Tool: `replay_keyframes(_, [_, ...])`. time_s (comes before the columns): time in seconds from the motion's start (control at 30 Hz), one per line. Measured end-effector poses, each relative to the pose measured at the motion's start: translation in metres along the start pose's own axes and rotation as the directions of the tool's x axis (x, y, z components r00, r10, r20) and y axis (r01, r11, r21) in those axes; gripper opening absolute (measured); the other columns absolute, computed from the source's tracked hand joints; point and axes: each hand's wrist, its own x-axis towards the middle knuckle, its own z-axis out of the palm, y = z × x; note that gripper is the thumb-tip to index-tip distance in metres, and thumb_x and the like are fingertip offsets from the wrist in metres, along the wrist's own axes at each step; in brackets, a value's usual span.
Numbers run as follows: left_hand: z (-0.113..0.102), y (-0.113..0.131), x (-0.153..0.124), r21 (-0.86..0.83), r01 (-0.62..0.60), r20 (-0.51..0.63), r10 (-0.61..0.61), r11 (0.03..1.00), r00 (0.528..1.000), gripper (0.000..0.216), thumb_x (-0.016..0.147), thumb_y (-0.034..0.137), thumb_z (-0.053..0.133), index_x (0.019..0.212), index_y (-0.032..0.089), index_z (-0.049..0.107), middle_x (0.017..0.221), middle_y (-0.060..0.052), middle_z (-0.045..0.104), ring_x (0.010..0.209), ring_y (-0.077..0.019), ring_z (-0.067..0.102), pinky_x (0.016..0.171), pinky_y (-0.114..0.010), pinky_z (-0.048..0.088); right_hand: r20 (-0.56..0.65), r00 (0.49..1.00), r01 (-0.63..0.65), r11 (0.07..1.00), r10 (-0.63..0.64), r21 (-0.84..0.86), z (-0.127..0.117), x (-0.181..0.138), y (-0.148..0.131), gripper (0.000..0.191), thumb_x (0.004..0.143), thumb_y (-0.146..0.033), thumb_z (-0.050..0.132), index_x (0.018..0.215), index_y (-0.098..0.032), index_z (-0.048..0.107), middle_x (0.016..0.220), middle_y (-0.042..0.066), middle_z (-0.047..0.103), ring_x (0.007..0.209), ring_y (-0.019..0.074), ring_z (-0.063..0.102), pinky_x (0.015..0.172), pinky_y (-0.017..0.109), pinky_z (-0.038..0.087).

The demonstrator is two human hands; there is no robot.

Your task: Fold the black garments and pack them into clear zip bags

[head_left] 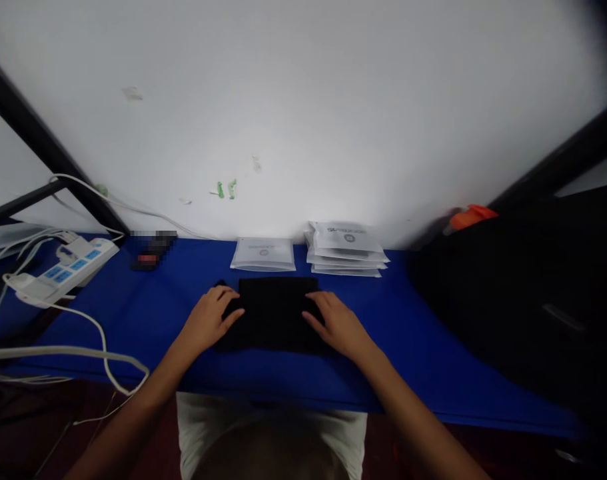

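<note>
A flat black piece that looks like folded cloth (276, 313) lies on the blue table in front of me. My left hand (214, 316) rests at its left edge, with thumb and fingers apart. On the opposite edge, my right hand (336, 321) touches the black cloth, its fingers also spread. Folds and details of the cloth are lost in the dark. Just beyond it lies a single frosted zip bag (263, 255) with printing on it. To the right of that is a stack of similar frosted bags (347, 247).
A white power strip (66, 273) with tangled white cables sits at the left of the blue table (403, 360). A dark, blurred-out object (153, 251) lies near the wall. A large black item, perhaps a bag (523, 300), takes up the right side, with something orange (473, 217) behind it.
</note>
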Motion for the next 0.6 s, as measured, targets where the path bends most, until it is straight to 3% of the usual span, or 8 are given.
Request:
replay_keyframes(0.1, [0.004, -0.009, -0.018, -0.058, -0.012, 0.115, 0.018, 0.998, 0.993, 0.025, 0.092, 0.038, 0.059, 0.109, 0.021, 0.061, 0.113, -0.007, 0.063, 0.105, -0.0251, 0.058, 0.093, -0.041, 0.048, 0.074, 0.996, 0.051, 0.999, -0.051, 0.001, 0.01, -0.014, 0.002, 0.035, 0.093, -0.033, 0.057, 0.123, -0.016, 0.056, 0.126, 0.016, 0.06, 0.115, 0.0305, 0.057, 0.097, 0.048, 0.049])
replay_keyframes(0.33, [0.005, -0.007, -0.003, -0.036, 0.054, 0.132, -0.049, 0.998, 0.99, 0.031, 0.084, 0.025, 0.07, 0.113, 0.018, 0.061, 0.095, -0.007, 0.065, 0.095, -0.025, 0.058, 0.085, -0.04, 0.047, 0.046, 0.997, 0.059, 0.998, -0.06, 0.015, 0.016, -0.001, 0.011, 0.002, 0.091, -0.02, 0.058, 0.093, -0.018, 0.058, 0.113, 0.014, 0.065, 0.102, 0.0276, 0.061, 0.086, 0.045, 0.052])
replay_keyframes(0.47, [-0.012, 0.006, -0.005, -0.014, -0.048, 0.133, 0.049, 0.999, 0.99, 0.01, 0.084, 0.02, 0.066, 0.094, 0.019, 0.065, 0.093, -0.006, 0.062, 0.09, -0.0233, 0.055, 0.082, -0.038, 0.046, 0.034, 0.998, 0.057, 0.993, -0.061, 0.104, -0.003, -0.007, 0.005, 0.005, 0.095, -0.021, 0.052, 0.091, -0.019, 0.055, 0.096, 0.011, 0.066, 0.088, 0.0243, 0.061, 0.079, 0.04, 0.051])
replay_keyframes(0.6, [-0.041, 0.024, -0.028, -0.109, -0.044, 0.191, 0.065, 0.993, 0.979, 0.008, 0.088, 0.027, 0.06, 0.092, 0.02, 0.061, 0.095, -0.004, 0.062, 0.087, -0.0203, 0.058, 0.078, -0.033, 0.047, 0.113, 0.99, 0.05, 0.959, -0.085, 0.28, -0.038, -0.032, -0.008, 0.007, 0.096, -0.027, 0.052, 0.092, -0.021, 0.055, 0.094, 0.007, 0.065, 0.087, 0.021, 0.062, 0.079, 0.036, 0.05])
